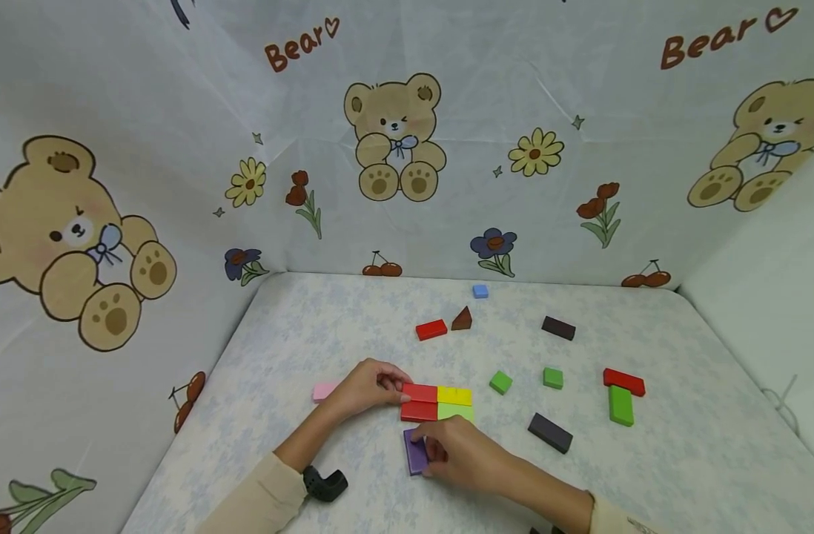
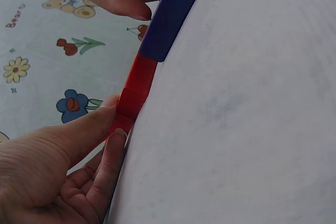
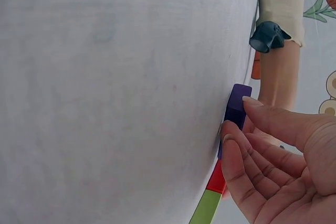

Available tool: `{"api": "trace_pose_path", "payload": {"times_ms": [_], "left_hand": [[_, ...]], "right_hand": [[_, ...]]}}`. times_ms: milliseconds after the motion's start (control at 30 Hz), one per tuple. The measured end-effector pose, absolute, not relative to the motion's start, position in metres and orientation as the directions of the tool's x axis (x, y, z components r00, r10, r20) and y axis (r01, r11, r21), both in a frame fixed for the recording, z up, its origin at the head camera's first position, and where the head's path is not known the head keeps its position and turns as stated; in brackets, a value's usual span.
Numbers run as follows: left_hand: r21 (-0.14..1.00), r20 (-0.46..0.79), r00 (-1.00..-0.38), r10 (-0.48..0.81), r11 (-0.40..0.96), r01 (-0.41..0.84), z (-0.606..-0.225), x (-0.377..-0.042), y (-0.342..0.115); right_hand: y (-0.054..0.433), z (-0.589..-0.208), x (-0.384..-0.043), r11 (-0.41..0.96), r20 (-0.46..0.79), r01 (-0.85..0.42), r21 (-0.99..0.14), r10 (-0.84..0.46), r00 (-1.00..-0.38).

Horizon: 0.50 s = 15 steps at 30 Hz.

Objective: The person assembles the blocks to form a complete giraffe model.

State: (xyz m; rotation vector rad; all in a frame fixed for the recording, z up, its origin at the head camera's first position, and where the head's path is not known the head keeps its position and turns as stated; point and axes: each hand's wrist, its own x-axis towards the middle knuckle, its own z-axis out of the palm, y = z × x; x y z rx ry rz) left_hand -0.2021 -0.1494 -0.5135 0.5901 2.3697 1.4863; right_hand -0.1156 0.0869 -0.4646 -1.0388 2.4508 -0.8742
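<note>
Two red blocks, an upper red block (image 1: 420, 392) and a lower red block (image 1: 418, 411), lie against a yellow block (image 1: 454, 395) and a light green block (image 1: 455, 411), forming a flat rectangle. At its left end my left hand (image 1: 369, 387) pinches the red blocks with thumb and fingers, as the left wrist view shows. Just nearer than the rectangle, a purple block (image 1: 416, 454) lies lengthwise away from me. My right hand (image 1: 465, 454) grips this purple block, thumb at its near end and fingertips by its far end. The hand covers part of the purple block's right side.
A pink block (image 1: 323, 391) sits behind the left wrist. To the right are green cubes (image 1: 500, 382), a dark block (image 1: 550, 433) and a green block (image 1: 620, 406) against a red one (image 1: 624, 382). Farther back lie a red block (image 1: 431, 330), a brown triangle (image 1: 462, 319) and a blue block (image 1: 480, 291).
</note>
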Motion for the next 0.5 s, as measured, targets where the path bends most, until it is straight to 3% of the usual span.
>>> {"api": "trace_pose_path", "payload": {"times_ms": [500], "left_hand": [[0.907, -0.019, -0.876, 0.482, 0.377, 0.188, -0.516, -0.204, -0.15]], "right_hand": [[0.076, -0.465, -0.12, 0.593, -0.092, -0.472, -0.653, -0.68, -0.727]]}}
